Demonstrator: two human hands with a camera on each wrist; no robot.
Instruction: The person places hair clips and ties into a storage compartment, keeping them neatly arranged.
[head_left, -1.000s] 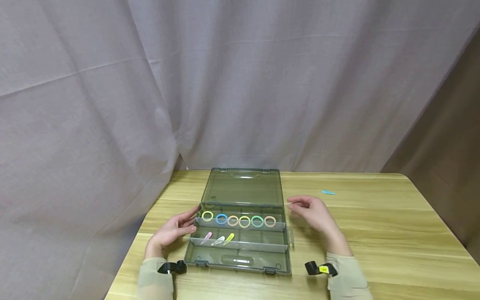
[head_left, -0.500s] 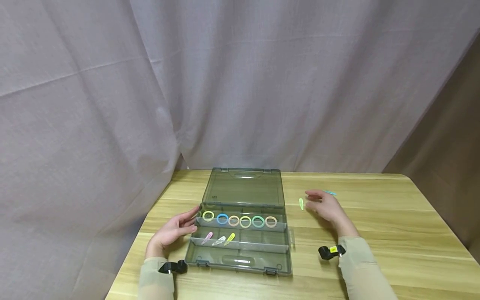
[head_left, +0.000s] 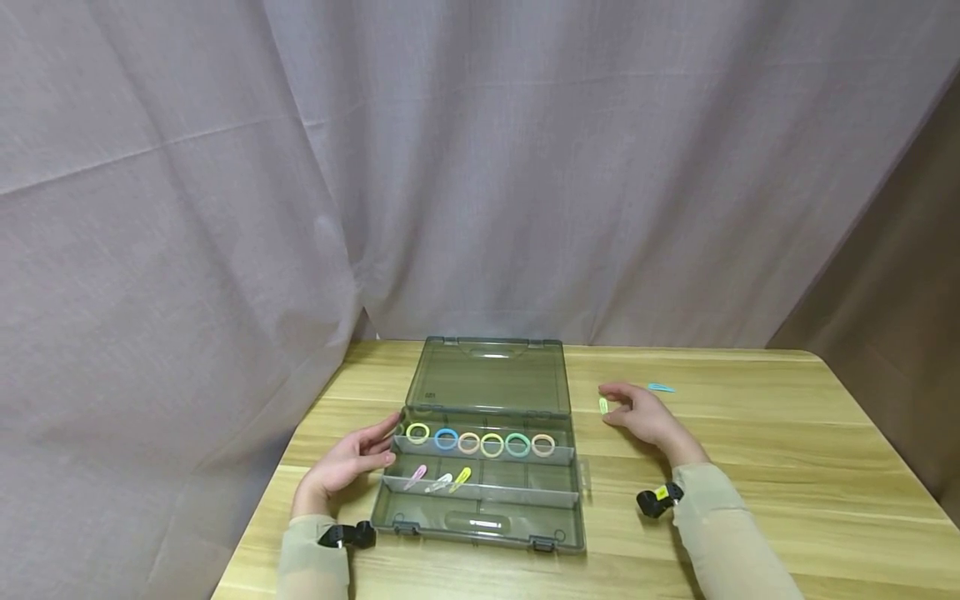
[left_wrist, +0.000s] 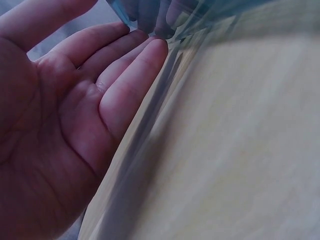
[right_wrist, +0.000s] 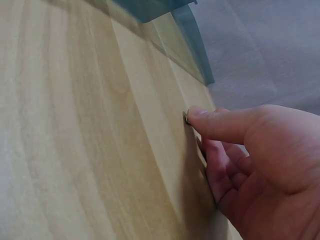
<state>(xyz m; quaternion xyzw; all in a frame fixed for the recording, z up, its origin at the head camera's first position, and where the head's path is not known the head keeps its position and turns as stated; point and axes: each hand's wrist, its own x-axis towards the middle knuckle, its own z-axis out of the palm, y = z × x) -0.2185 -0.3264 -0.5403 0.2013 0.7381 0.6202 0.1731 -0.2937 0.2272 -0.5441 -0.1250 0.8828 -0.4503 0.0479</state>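
Observation:
A smoky translucent organizer box (head_left: 477, 546) lies unlatched on the table, its lid (head_left: 491, 379) folded back. Its rear row holds several coloured hair ties (head_left: 517, 445); the middle row has a pink hair clip (head_left: 416, 477), a white one (head_left: 439, 482) and a yellow one (head_left: 461, 479). Against the box's left side rests my left hand (head_left: 345, 463), fingers fairly straight and touching its outer wall in the left wrist view. My right hand (head_left: 643, 417) pinches a light green hair clip (head_left: 603, 406) on the tabletop, thumb at its near end. The thumb largely hides that clip in the right wrist view.
A blue hair clip (head_left: 662, 387) lies on the wooden table (head_left: 780, 467) beyond my right hand. Grey curtain (head_left: 480, 167) hangs behind the table's far edge. The box's front row has bare floor showing.
My right hand first moved right, leaving the green hair clip on the table beside the lid, then came back left and closed its fingertips around it. The left hand stays put.

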